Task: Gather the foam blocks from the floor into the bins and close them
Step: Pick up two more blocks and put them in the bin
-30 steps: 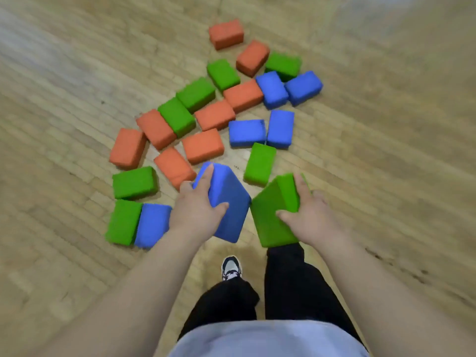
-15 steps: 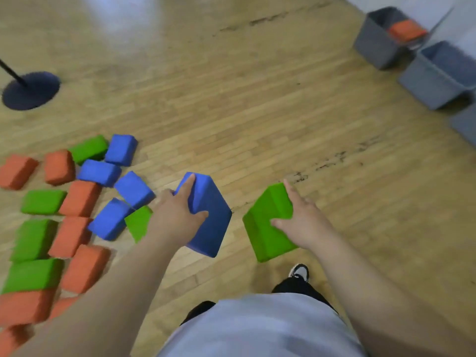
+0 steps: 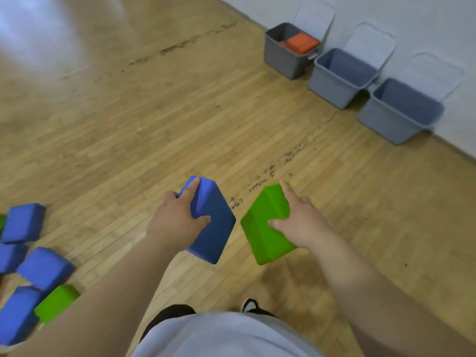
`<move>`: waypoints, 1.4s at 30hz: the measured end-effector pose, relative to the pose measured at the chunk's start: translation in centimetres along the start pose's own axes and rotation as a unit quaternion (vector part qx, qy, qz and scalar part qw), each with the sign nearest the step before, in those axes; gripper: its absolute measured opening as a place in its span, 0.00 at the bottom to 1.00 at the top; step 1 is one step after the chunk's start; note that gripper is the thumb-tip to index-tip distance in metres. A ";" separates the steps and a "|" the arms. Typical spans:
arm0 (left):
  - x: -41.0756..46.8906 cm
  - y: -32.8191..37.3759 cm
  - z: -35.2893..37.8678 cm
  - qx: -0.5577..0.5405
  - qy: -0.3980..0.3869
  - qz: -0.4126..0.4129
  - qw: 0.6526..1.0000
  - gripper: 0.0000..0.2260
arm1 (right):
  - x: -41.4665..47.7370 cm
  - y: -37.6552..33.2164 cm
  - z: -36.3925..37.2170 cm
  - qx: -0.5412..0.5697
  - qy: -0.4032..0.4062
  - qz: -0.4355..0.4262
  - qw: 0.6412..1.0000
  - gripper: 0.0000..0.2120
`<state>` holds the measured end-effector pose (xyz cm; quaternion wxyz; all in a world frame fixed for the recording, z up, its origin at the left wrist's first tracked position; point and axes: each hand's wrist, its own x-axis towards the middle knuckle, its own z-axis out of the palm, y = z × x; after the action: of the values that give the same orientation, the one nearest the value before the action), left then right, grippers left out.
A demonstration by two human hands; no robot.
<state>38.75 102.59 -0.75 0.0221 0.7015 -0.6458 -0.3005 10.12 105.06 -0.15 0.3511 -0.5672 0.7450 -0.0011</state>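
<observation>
Above the floor, each hand grips one foam block: left hand (image 3: 173,222) blue block (image 3: 212,228), right hand (image 3: 301,224) green block (image 3: 262,228).

A gym-like hall: broad scuffed wooden strip floor (image 3: 154,124), plain white wall (image 3: 425,27), grey lidded bins (image 3: 334,81) lined along it.

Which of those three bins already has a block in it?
The leftmost bin, farthest away: an orange block lies inside; middle bin and nearest bin show none.

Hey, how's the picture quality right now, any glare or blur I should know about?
Head view: pale glare washes out the wooden floor at top left; the loose green block at the lower left edge is smeared; the held blue block and held green block are fairly sharp.
</observation>
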 end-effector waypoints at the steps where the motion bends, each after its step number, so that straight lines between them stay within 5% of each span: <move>1: 1.2 0.8 -0.3 0.006 -0.003 0.005 1.000 0.39 | 1.0 0.1 -0.7 0.005 0.000 -0.001 1.000 0.49; 25: 46.3 12.7 -20.0 0.078 -0.071 0.158 0.982 0.38 | 33.8 -15.0 -18.5 0.104 0.081 0.074 0.988 0.49; 42: 75.2 28.6 -27.0 0.038 -0.013 0.092 0.995 0.39 | 68.0 -16.0 -41.5 0.022 0.036 -0.030 0.999 0.50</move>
<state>24.27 19.07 3.78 0.0143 0.6352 -0.7190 -0.2817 -5.58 25.36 2.09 0.3359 -0.5813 0.7395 -0.0485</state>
